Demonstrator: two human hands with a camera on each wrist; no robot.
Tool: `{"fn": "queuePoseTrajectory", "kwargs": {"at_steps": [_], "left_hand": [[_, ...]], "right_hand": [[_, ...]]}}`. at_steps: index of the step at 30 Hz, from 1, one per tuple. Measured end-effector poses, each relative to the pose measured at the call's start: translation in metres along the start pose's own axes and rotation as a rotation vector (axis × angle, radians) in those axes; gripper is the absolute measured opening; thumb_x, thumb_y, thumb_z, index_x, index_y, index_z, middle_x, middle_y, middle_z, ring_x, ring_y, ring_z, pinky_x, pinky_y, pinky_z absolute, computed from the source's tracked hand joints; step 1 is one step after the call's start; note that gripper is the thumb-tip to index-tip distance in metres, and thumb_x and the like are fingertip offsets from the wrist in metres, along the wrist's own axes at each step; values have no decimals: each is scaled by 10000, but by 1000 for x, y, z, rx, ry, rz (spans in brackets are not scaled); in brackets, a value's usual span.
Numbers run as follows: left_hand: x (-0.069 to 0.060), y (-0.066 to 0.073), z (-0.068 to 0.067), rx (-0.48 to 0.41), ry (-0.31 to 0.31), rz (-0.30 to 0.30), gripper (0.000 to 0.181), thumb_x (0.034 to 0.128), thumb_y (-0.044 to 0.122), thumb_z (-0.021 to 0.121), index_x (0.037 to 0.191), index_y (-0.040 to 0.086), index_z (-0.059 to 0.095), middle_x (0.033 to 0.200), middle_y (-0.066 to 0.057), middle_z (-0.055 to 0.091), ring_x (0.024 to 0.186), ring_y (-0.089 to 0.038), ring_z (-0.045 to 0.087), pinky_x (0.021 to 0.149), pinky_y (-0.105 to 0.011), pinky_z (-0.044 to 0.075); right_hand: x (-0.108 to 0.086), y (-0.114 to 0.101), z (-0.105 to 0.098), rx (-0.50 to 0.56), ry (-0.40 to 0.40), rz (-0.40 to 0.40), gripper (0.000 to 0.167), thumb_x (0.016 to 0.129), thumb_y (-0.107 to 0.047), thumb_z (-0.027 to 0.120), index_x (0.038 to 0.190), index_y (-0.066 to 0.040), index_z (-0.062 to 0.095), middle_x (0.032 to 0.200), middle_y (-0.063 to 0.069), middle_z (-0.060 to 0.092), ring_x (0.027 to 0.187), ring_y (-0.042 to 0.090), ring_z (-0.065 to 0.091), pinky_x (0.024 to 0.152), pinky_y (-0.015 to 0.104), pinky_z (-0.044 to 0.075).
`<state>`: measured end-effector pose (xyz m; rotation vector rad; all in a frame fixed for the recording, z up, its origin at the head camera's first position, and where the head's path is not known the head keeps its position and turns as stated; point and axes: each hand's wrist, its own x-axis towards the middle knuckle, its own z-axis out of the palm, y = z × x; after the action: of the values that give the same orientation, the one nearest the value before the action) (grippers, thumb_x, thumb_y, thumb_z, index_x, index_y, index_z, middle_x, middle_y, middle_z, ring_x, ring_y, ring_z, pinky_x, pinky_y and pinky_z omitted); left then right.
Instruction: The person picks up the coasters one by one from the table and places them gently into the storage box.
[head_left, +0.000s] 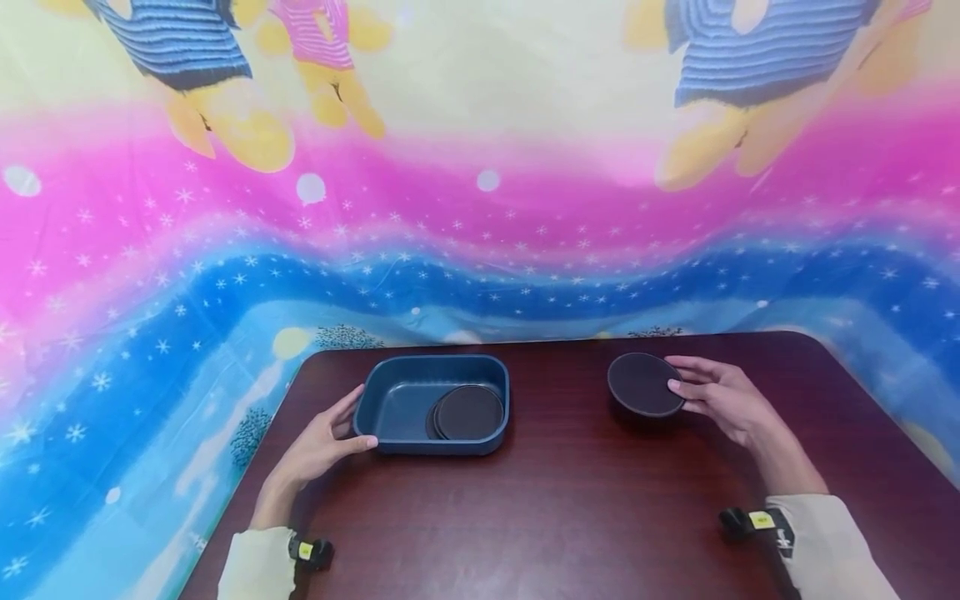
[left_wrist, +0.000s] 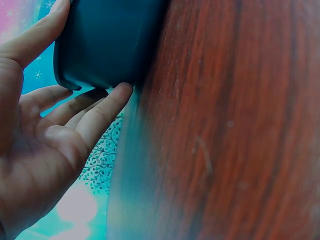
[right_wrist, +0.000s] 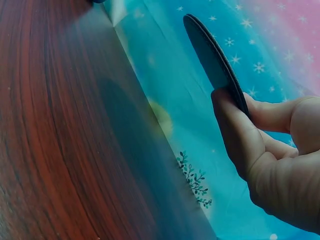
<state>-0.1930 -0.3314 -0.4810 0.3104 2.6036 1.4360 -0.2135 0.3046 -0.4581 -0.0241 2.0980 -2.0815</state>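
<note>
A blue rectangular plastic bin [head_left: 431,447] with rounded corners stands on the left part of the table. My left hand [head_left: 322,446] holds its left end, thumb at the near corner and fingers along the end wall; the left wrist view shows the fingertips against the bin's wall [left_wrist: 110,45]. Inside, at the right, dark round coasters [head_left: 471,412] overlap in a small stack. My right hand [head_left: 731,400] pinches another dark round coaster [head_left: 643,383] by its right edge. In the right wrist view this thin coaster [right_wrist: 212,55] is tilted and raised off the table, thumb and fingers on opposite faces.
The dark red-brown wooden table [head_left: 555,508] has rounded far corners. A printed cloth [head_left: 480,208] in pink and blue hangs behind it and along its sides. A shadow falls on the table under the raised coaster. Both wrists carry black straps with small devices.
</note>
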Motion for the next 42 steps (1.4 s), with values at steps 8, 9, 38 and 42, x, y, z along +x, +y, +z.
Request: {"fn": "queuePoseTrajectory", "kwargs": {"at_steps": [8,9,38,42], "left_hand": [[-1,0,0,-6,1,-7,991,964,262,829,1736,183,212,1738,-245,327,1523,-518,449,1083,-539,579],[0,0,0,-4,0,-7,992,964,266,829,1736,185,212,1738,-245,328,1522,-516,450,1086,-540,577],[2,1,0,2,-3,-21,997,964,265,830,1736,177,206,1743,-239,320,1529,-517,437,1107,-581,550],[2,1,0,3,0,-19,995,961,261,833,1735,181,212,1740,-237,327,1526,-509,447,1106,-574,553]], "right_hand": [[2,-4,9,-30,-9,-2,743,1024,-79,728,1636,79,336,1109,-147,735,960,52,778,846,242,650],[1,-5,11,-42,-6,-3,745,1025,-84,728,1635,83,334,1109,-149,730,959,49,776,847,240,650],[24,-13,88,-59,-26,-10,661,1027,-31,700,1605,83,400,1242,64,682,923,61,775,856,250,650],[26,-15,99,-62,-39,-4,650,1021,-35,711,1593,78,426,1281,122,677,920,62,771,851,248,650]]}}
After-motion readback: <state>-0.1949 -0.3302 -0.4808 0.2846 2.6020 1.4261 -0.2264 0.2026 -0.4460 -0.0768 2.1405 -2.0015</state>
